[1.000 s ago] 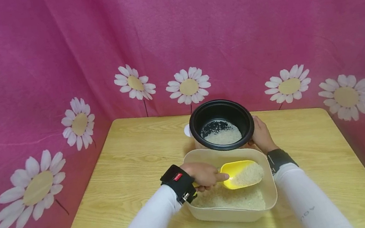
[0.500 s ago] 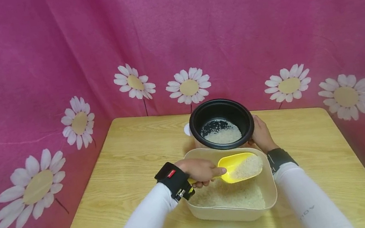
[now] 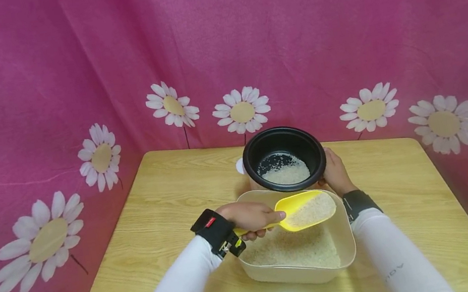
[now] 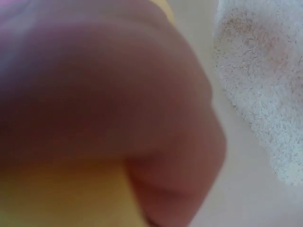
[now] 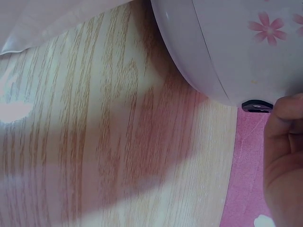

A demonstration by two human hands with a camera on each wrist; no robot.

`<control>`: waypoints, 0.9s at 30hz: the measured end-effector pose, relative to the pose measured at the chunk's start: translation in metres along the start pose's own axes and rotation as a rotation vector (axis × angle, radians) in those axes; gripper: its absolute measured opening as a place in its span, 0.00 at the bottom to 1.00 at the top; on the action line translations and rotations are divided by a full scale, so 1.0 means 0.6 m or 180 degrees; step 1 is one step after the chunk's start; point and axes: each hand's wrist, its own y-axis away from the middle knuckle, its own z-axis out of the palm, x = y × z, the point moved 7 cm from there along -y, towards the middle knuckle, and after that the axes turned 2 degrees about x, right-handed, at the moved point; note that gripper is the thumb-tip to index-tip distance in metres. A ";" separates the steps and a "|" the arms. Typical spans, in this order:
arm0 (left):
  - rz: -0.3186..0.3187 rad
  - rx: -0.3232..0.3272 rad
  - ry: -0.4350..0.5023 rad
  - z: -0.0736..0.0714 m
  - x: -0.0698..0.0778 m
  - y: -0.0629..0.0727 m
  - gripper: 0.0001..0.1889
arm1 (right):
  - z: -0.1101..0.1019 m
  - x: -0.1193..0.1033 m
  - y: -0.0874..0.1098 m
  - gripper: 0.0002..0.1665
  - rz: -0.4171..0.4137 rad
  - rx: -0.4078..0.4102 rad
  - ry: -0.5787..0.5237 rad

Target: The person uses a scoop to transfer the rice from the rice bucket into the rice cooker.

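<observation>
My left hand [image 3: 249, 216] grips the handle of a yellow scoop [image 3: 291, 206], thumb laid forward along it. Rice [image 3: 315, 209] fills the front of the scoop, which hovers over a cream plastic bin [image 3: 300, 276]. More rice [image 4: 265, 80] lies in the bin. Behind it stands a rice cooker [image 5: 222, 52], white with pink flowers, its black inner pot [image 3: 254, 173] tipped toward me. A layer of rice [image 3: 286, 174] lies in the lower part of the pot. My right hand [image 3: 336, 170] holds the cooker's right side, beside a small black fitting [image 5: 257, 106]; some fingers are hidden.
Everything stands on a light wooden table [image 3: 168, 197] with rounded corners. A pink cloth [image 3: 284, 30] printed with white daisies hangs close behind the table and along its sides. The bin's far rim comes right up to the cooker's front.
My left hand has lifted the rice-filled scoop from low in the bin, upward and slightly left, toward the pot. My right hand and the cooker have stayed in place.
</observation>
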 end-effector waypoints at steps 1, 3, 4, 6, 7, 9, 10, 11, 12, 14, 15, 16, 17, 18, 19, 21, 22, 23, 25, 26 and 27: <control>0.0024 -0.0011 0.0005 0.000 0.000 0.001 0.23 | 0.000 -0.001 0.001 0.28 0.0004 0.0005 -0.0003; 0.0054 -0.0020 0.0040 0.000 -0.001 0.003 0.24 | 0.000 -0.001 0.001 0.28 0.0015 0.0008 -0.0027; 0.0068 -0.0025 0.0054 -0.001 -0.001 0.004 0.23 | 0.000 -0.001 0.001 0.28 0.0010 0.0019 -0.0034; 0.0094 -0.0010 0.0106 -0.002 -0.001 0.005 0.24 | 0.001 -0.001 0.001 0.27 0.0022 0.0036 -0.0071; 0.0106 0.0000 0.0140 -0.002 -0.001 0.006 0.24 | 0.001 -0.001 0.002 0.27 0.0028 0.0041 -0.0105; 0.0115 0.0031 0.0203 -0.005 -0.001 0.007 0.23 | 0.002 0.000 0.002 0.27 0.0054 0.0056 -0.0167; 0.0125 0.0050 0.0224 -0.006 0.000 0.008 0.23 | 0.001 0.000 0.001 0.28 0.0056 0.0062 -0.0182; 0.0138 0.0063 0.0245 -0.007 0.000 0.008 0.23 | 0.001 0.003 0.000 0.29 0.0075 0.0052 -0.0209; 0.0151 0.0068 0.0254 -0.008 0.000 0.008 0.23 | 0.000 0.007 -0.002 0.29 0.0090 0.0045 -0.0223; 0.0181 0.0080 0.0247 -0.010 0.001 0.009 0.23 | -0.002 0.015 -0.009 0.31 0.0077 0.0051 -0.0198; 0.0196 0.0088 0.0246 -0.010 0.002 0.009 0.23 | -0.004 0.020 -0.013 0.32 0.0066 0.0054 -0.0166; 0.0214 0.0087 0.0245 -0.011 0.003 0.009 0.22 | -0.005 0.025 -0.017 0.32 0.0041 0.0064 -0.0120; 0.0227 0.0085 0.0247 -0.011 0.003 0.009 0.22 | -0.006 0.029 -0.021 0.33 0.0013 0.0078 -0.0100; 0.0238 0.0089 0.0248 -0.012 0.004 0.009 0.22 | -0.008 0.033 -0.024 0.33 -0.0015 0.0100 -0.0056; 0.0250 0.0104 0.0251 -0.013 0.004 0.009 0.21 | -0.008 0.037 -0.027 0.34 -0.0038 0.0100 -0.0030; 0.0270 0.0134 0.0268 -0.015 0.005 0.008 0.20 | -0.007 0.044 -0.032 0.35 -0.0074 0.0090 0.0041; 0.0279 0.0150 0.0273 -0.016 0.005 0.008 0.20 | -0.006 0.046 -0.033 0.36 -0.0088 0.0073 0.0050; 0.0282 0.0167 0.0273 -0.017 0.005 0.008 0.20 | -0.005 0.049 -0.034 0.37 -0.0090 0.0057 0.0039; 0.0305 0.0210 0.0313 -0.021 0.005 0.007 0.18 | -0.003 0.053 -0.035 0.38 -0.0093 0.0014 0.0058; 0.0315 0.0223 0.0330 -0.022 0.006 0.007 0.18 | -0.003 0.054 -0.035 0.38 -0.0091 0.0006 0.0060; 0.0329 0.0231 0.0349 -0.024 0.007 0.007 0.17 | -0.002 0.054 -0.035 0.38 -0.0092 -0.0007 0.0050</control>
